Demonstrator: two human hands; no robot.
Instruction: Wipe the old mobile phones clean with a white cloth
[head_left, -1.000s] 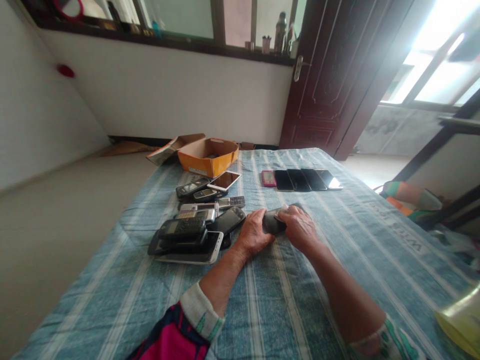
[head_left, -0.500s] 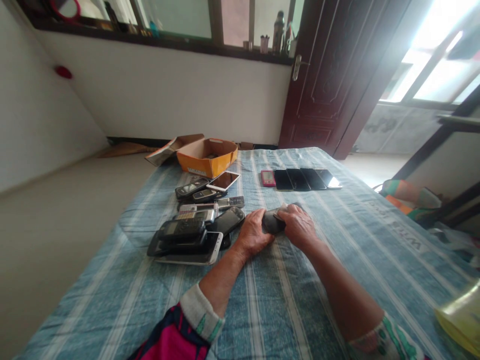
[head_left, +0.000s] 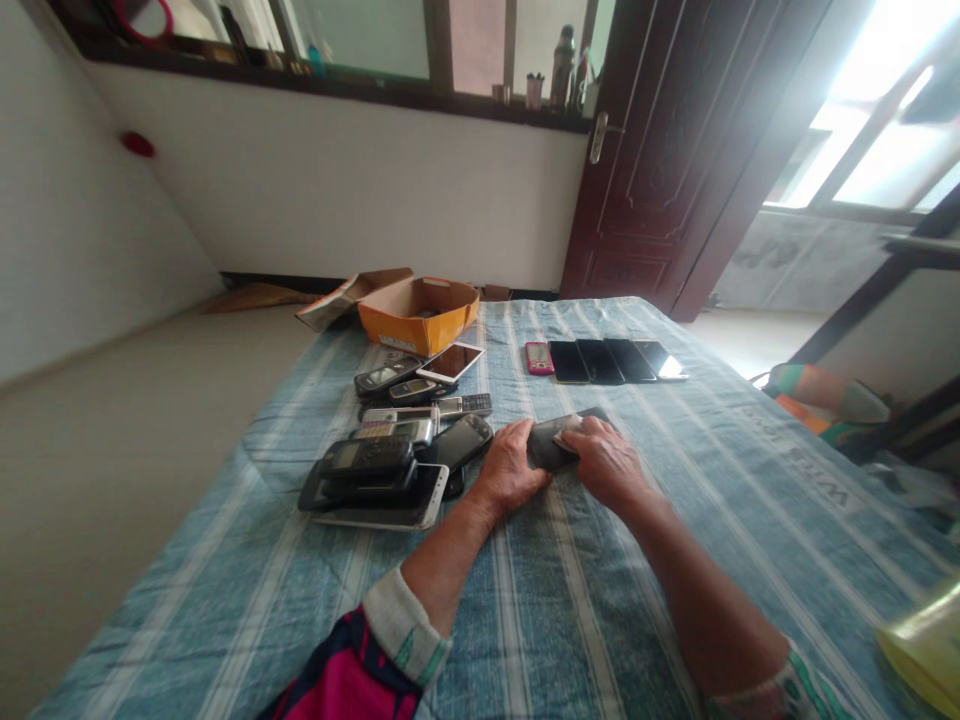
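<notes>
A dark smartphone lies on the striped cloth in front of me. My left hand grips its left end, fingers at the far edge and thumb at the near one. Pinched in my right hand is a small white wipe, pressed against the phone's screen; whether it is tissue or fabric I cannot tell. Just left of my left hand, a black phone belongs to a loose pile of old mobiles, with a black handset stacked over a white-edged smartphone.
Beyond my hands, several dark smartphones lie in an overlapping row beside a pink phone. An open orange box stands at the far left of the striped cloth. Something yellow and shiny sits at the right edge.
My right hand has slid slightly right and toward me with the wipe, uncovering more of the phone's screen. My left hand keeps its grip. The whole view has shifted a little.
</notes>
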